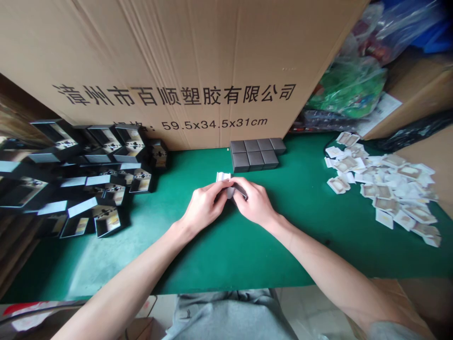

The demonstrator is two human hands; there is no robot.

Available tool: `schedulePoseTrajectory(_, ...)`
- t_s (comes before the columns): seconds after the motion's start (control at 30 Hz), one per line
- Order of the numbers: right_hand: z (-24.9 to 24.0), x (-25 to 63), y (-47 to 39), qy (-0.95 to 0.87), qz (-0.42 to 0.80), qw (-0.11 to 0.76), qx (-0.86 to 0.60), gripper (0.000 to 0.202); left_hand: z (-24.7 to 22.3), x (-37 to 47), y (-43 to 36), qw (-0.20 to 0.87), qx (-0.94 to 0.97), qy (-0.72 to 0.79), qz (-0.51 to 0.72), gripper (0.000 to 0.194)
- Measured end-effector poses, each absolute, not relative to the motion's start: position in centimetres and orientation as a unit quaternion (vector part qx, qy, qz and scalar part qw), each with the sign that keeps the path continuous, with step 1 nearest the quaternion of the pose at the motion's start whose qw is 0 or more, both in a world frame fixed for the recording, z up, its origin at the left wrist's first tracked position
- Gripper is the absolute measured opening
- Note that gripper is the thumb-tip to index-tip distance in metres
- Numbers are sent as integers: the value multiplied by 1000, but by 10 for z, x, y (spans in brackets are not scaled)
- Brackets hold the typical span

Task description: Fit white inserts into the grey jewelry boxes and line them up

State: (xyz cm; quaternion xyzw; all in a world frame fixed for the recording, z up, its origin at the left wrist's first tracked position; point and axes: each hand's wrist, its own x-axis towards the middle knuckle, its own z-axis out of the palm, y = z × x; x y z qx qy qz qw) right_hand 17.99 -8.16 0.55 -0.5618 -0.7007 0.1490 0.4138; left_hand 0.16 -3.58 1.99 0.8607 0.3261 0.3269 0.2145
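Note:
Both hands meet over the middle of the green table. My left hand [204,206] is closed, its thumb and fingers pinching a small white insert [223,176] that sticks up above the fingertips. My right hand [255,200] is closed round a small dark box [240,191], mostly hidden by the fingers. The two hands touch or nearly touch, and a greyish piece shows between them. Just beyond them stands a block of closed dark boxes [255,155] in rows.
Many open black boxes [108,221] are stacked at the left. White inserts [387,186] lie heaped at the right. A large cardboard carton [177,61] stands along the back, with plastic bags [350,85] at the back right.

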Motion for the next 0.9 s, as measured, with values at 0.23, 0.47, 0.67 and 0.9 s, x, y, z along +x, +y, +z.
schedulePoseTrajectory(0.23, 4, 180, -85, -701, 119, 414, -568, 31, 16, 2, -35, 208, 860, 330, 328, 26)
schedulePoseTrajectory(0.47, 7, 179, -85, -704, 119, 416, -563, 33, 18, 3, -36, 205, 859, 332, 332, 27)
schedulePoseTrajectory(0.67, 5, 180, -84, -706, 120, 413, -563, 33, 17, 2, -36, 207, 860, 331, 329, 28)
schedulePoseTrajectory(0.9, 5, 179, -84, -705, 126, 416, -560, 33, 19, 2, -37, 200, 857, 339, 332, 28)
